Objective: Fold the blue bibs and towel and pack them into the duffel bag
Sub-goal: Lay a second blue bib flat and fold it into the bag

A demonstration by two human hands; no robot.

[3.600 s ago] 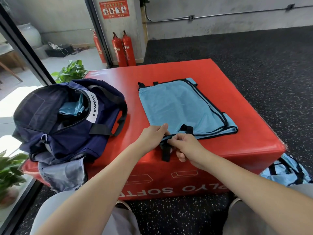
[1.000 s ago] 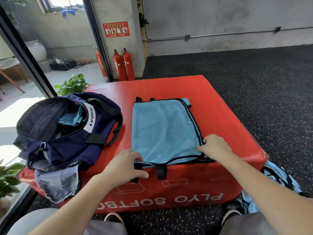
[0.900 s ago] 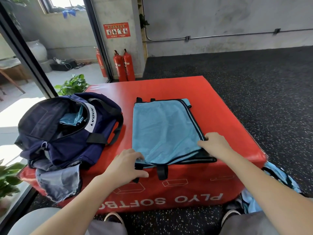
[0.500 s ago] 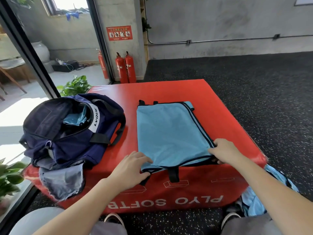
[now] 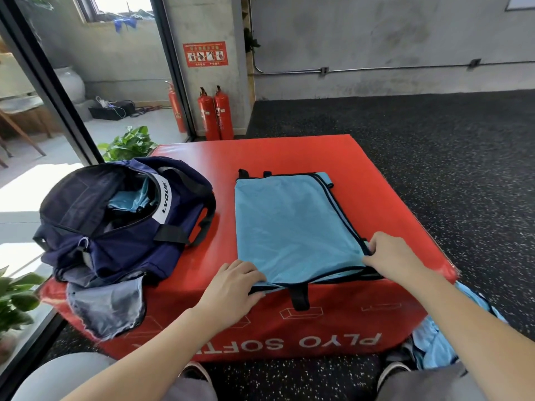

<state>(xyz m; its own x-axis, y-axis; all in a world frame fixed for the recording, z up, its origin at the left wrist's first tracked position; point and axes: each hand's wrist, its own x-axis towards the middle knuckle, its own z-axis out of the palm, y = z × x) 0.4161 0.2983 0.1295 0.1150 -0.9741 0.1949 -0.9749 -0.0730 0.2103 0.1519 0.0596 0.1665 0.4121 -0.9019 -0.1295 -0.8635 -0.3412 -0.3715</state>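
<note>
Since a moment ago the left hand (image 5: 231,287) and right hand (image 5: 390,256) have parted to the blue bib's (image 5: 292,224) near corners at the plyo box's (image 5: 289,154) front edge, each grip pinching the hem, likely for another fold; duffel bag (image 5: 121,215) gapes at the left edge

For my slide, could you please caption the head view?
Both hands, left and right, grip the blue bib's near corners beside the open duffel bag.
</note>
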